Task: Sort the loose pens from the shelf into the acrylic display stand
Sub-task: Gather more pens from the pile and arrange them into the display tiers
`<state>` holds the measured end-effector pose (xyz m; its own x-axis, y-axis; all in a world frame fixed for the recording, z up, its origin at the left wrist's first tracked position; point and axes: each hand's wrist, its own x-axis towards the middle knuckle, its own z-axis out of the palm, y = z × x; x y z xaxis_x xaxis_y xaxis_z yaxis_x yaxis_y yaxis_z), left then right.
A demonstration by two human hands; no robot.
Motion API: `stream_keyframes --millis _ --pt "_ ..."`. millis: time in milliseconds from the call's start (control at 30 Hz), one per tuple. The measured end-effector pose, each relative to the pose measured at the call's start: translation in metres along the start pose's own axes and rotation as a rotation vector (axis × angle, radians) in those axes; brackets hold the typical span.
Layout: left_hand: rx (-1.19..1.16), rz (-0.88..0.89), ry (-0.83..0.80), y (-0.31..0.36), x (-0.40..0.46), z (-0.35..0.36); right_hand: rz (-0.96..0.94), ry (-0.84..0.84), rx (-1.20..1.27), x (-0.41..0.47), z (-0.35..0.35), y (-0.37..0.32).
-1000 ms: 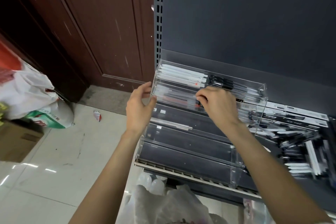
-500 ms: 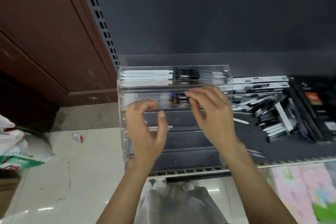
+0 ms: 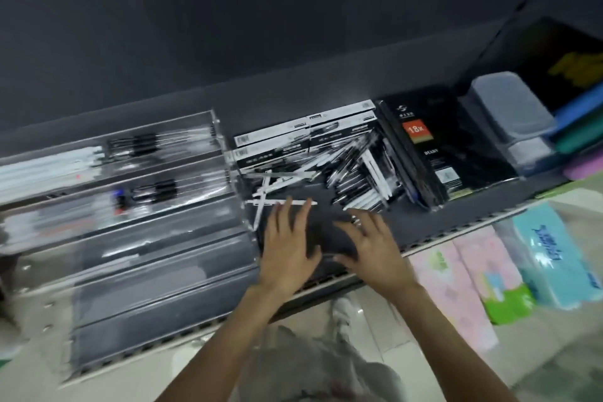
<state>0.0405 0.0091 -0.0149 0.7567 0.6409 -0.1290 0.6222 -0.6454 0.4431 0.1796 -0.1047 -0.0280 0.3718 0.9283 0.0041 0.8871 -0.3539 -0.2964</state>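
The tiered acrylic display stand [image 3: 156,238] sits on the left of the dark shelf [image 3: 456,215], with white and black pens in its top two rows. A heap of loose black and white pens [image 3: 352,173] lies to its right. My left hand [image 3: 287,248] and my right hand [image 3: 372,248] hover side by side over the bare shelf just in front of the heap, fingers spread and holding nothing. The view is motion-blurred.
Boxed pens [image 3: 303,137] line the back of the shelf behind the heap. Black diary packs [image 3: 434,147] and clear plastic cases [image 3: 512,111] stand further right. Pink and blue tissue packs [image 3: 483,277] lie below the shelf edge.
Both hands left the display stand's second row and moved right to the shelf in front of the loose pens. The view swung right.
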Motion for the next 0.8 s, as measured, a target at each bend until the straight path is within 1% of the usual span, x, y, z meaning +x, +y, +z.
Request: stream_keyframes --millis 100,133,200,233,300,400,500,567,667,733,800 --pt "-0.002 -0.23 0.124 -0.01 0.03 0.01 -0.143 -0.164 -0.032 0.019 0.01 -0.001" --pt "0.0 -0.301 0.139 -0.014 0.038 0.009 -0.191 -0.198 -0.048 0.025 0.013 -0.003" --pt "0.031 -0.422 0.085 -0.017 0.05 0.007 -0.26 -0.232 -0.046 0.038 0.015 -0.004" --pt "0.064 -0.459 0.044 -0.016 0.054 0.006 -0.267 -0.252 -0.038 0.045 0.015 -0.003" --pt "0.126 -0.504 -0.032 -0.011 0.06 0.004 -0.254 -0.236 -0.025 0.058 0.014 0.0" --pt "0.183 -0.538 -0.097 -0.003 0.064 0.001 -0.231 -0.204 0.008 0.072 0.015 0.008" --pt "0.184 -0.539 -0.193 0.001 0.062 -0.001 -0.24 -0.189 0.004 0.081 0.018 0.012" --pt "0.228 -0.505 -0.254 0.002 0.057 0.0 -0.252 -0.16 -0.016 0.084 0.019 0.012" --pt "0.359 -0.416 -0.309 0.004 0.049 0.003 -0.241 -0.126 -0.024 0.088 0.02 0.014" --pt "0.363 -0.386 -0.299 0.006 0.047 0.006 -0.231 -0.103 -0.036 0.091 0.019 0.016" --pt "0.341 -0.377 -0.247 0.007 0.049 0.008 -0.224 -0.09 -0.041 0.094 0.016 0.018"
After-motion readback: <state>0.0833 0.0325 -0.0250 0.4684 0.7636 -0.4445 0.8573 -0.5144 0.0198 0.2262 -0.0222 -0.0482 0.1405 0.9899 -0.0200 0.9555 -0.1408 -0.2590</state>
